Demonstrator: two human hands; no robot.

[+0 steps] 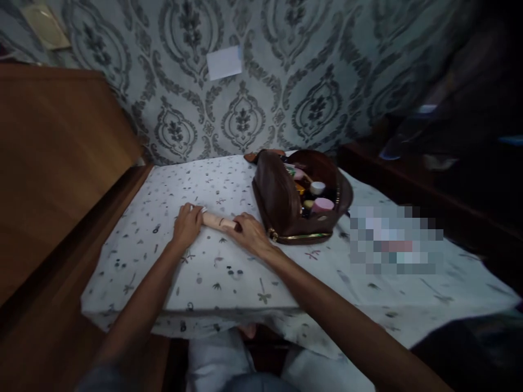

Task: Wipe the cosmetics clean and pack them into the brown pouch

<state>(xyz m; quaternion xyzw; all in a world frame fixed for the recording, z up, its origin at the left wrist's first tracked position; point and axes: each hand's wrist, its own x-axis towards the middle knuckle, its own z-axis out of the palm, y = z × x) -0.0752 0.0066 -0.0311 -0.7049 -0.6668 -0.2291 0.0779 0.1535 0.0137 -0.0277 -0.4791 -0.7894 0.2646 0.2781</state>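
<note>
A slim peach-coloured tube (213, 220) lies level between my two hands, just over the patterned white cloth. My left hand (188, 224) is closed around its left end, where a small white bit shows. The fingers of my right hand (248, 231) grip the other end, with something dark beside the thumb. What kind of tube it is I cannot make out. Just right of my right hand stands a brown leather toiletry bag (275, 188), unzipped, with several cosmetics inside, among them a pink-topped item (323, 205) and a white lid (317, 188).
The printed white tablecloth (229, 272) covers the table and hangs over its front edge. A blurred-out patch (396, 239) hides something on the right. At the left stands a wooden cabinet (57, 163). Patterned wallpaper (245, 114) with a white paper (224, 62) rises behind the table.
</note>
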